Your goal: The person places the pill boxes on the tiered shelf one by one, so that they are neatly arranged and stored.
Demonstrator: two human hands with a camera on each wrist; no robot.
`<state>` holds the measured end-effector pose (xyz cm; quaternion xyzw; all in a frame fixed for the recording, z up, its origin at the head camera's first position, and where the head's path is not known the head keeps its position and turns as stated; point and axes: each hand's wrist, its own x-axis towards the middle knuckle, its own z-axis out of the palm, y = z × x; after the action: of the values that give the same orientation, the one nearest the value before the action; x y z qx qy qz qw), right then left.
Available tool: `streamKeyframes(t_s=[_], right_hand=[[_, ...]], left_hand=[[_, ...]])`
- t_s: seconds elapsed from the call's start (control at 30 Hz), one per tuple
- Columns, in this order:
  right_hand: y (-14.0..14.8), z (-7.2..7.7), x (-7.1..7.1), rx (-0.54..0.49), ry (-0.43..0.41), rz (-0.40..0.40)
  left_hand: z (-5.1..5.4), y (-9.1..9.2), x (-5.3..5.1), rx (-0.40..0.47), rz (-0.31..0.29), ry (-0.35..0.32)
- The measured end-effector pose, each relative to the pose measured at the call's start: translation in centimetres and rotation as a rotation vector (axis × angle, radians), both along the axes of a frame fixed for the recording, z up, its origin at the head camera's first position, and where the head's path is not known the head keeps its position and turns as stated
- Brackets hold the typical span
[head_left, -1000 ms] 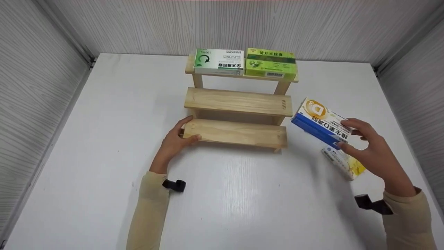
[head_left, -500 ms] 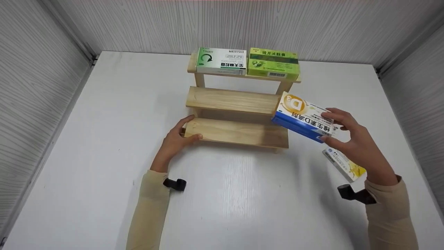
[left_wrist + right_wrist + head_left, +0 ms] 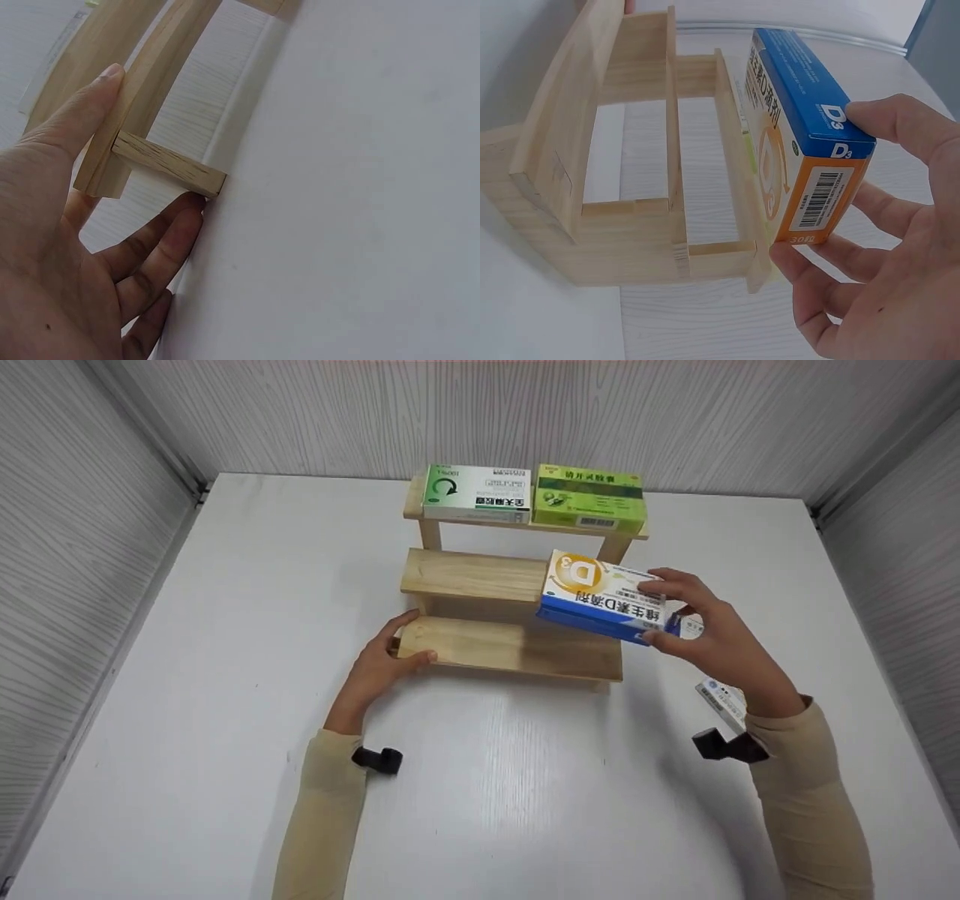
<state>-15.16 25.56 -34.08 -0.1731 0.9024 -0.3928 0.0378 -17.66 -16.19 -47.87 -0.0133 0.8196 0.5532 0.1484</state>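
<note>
A three-tier wooden rack [image 3: 465, 645] stands mid-table. My left hand [image 3: 379, 671] grips the left end of its lowest shelf; in the left wrist view the thumb lies on the shelf [image 3: 135, 97] and fingertips touch a wooden leg [image 3: 169, 163]. My right hand [image 3: 724, 649] holds a white, blue and orange D3 box [image 3: 607, 596] by its right end, above the right part of the middle and lowest shelves. In the right wrist view, thumb and fingers of the hand [image 3: 885, 277] pinch the box [image 3: 802, 135] from opposite sides, beside the rack [image 3: 630, 240].
On the top shelf sit a white-and-green box [image 3: 480, 491] and a lime green box [image 3: 589, 499], side by side. A small white box [image 3: 721, 701] lies on the white table [image 3: 487, 795] at the right, partly hidden by the right arm. Grey wood-grain walls [image 3: 525, 412] surround the table.
My right hand has carried the D3 box leftward from the right of the rack to over its shelves, turning it closer to level with them. The left hand keeps its grip in place.
</note>
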Motion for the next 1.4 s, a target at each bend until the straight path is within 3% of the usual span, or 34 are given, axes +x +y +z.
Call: streamKeyframes(t_s=[0.33,0.53,0.93,1.4], right_hand=[[-5.3,-0.5,-3.8,-0.029,-0.037,0.175],[-8.5,-1.3,-5.6,-0.046,-0.049,0.226],[-12.2,-2.4,-8.1,-0.028,-0.098,0.196],[-13.8,-3.4,-9.4,-0.046,-0.088,0.177]], left_hand=[[-0.1,0.0,0.3,-0.012,0.003,0.015],[-0.3,0.1,0.2,-0.036,0.021,-0.015],[-0.1,0.1,-0.1,-0.047,0.012,-0.024],[0.1,0.1,-0.2,-0.051,-0.005,0.0]])
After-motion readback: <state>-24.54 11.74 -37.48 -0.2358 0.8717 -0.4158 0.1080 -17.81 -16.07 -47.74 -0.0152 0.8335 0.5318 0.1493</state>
